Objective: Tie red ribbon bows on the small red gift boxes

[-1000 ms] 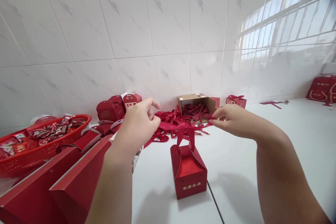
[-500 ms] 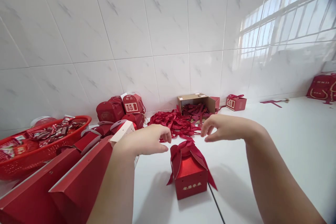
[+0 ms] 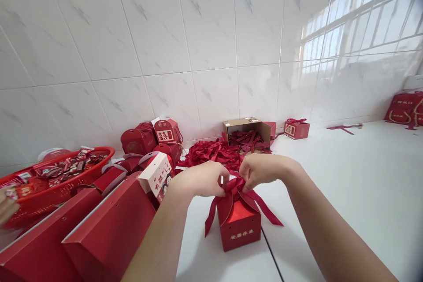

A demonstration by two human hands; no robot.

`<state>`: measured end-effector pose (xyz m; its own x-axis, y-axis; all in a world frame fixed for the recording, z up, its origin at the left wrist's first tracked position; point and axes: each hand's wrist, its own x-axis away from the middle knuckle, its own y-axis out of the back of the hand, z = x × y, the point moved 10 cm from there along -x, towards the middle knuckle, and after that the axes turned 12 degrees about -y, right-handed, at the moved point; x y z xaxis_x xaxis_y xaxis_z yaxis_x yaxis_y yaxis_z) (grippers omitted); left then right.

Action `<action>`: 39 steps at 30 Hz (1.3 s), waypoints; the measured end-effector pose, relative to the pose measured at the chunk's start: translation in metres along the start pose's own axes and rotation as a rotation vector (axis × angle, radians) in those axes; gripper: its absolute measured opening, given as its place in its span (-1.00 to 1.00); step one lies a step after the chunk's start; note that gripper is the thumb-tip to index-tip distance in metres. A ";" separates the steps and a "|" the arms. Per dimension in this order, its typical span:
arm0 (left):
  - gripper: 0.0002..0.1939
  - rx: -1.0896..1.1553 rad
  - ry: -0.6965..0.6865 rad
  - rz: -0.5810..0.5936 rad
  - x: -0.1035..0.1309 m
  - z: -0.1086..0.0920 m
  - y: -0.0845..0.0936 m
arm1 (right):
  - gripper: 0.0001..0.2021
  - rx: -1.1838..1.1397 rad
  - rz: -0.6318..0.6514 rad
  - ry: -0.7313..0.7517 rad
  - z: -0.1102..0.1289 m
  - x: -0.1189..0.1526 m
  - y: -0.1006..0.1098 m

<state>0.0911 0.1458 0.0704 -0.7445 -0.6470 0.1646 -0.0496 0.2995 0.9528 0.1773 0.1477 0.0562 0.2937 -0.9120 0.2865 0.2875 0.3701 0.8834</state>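
Note:
A small red box (image 3: 240, 229) with gold characters stands upright on the white table, its curved flaps folded together on top. Around its top runs a dark red ribbon (image 3: 235, 183), tied in a bow, with one tail hanging down each side. My left hand (image 3: 209, 179) pinches the bow from the left, fingers closed on it. On the other side my right hand (image 3: 261, 169) has its thumb and fingertips closed on the bow's right part. The fingertips hide some of the knot.
Behind lie loose red ribbons (image 3: 211, 152) and an open carton (image 3: 265, 131) of dark red pieces. Red boxes (image 3: 139, 141) and large red cartons (image 3: 112, 224) stand left, beside a red basket (image 3: 59, 194) of sweets. Another person's hand (image 3: 7, 207) shows at the far left edge.
Both my hands have moved inward and closed on the ribbon, which was untouched before. The ribbon's tails have spread outward. Another person's blurred hand has appeared at the basket.

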 end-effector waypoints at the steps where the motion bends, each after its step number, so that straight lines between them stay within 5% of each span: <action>1: -0.83 0.003 0.000 0.001 0.000 0.000 0.000 | -0.81 -0.002 -0.003 -0.005 -0.001 0.001 0.001; 5: -0.83 0.034 0.037 -0.016 0.009 0.011 0.007 | -0.80 -0.008 -0.003 -0.037 -0.009 0.001 0.004; 13: -0.87 0.085 0.244 0.082 0.038 0.064 0.006 | -0.81 0.034 0.053 -0.240 -0.052 0.002 0.006; 17: -0.78 0.057 0.174 0.103 0.029 0.054 0.003 | -0.85 0.004 0.098 -0.136 -0.036 0.003 0.001; 22: -0.53 0.073 0.081 0.131 0.009 0.022 -0.007 | -0.64 -0.028 0.096 -0.033 -0.013 0.004 -0.001; 31: -0.79 0.032 -0.008 0.112 -0.012 0.006 -0.020 | -0.64 0.040 -0.038 0.010 -0.003 -0.008 0.004; 39: -0.89 0.061 0.140 0.086 0.000 0.034 -0.009 | -0.75 -0.004 0.057 -0.135 -0.049 -0.022 -0.001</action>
<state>0.0692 0.1672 0.0531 -0.6476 -0.7076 0.2826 -0.0338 0.3972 0.9171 0.2148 0.1760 0.0305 0.1846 -0.9048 0.3838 0.2779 0.4227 0.8626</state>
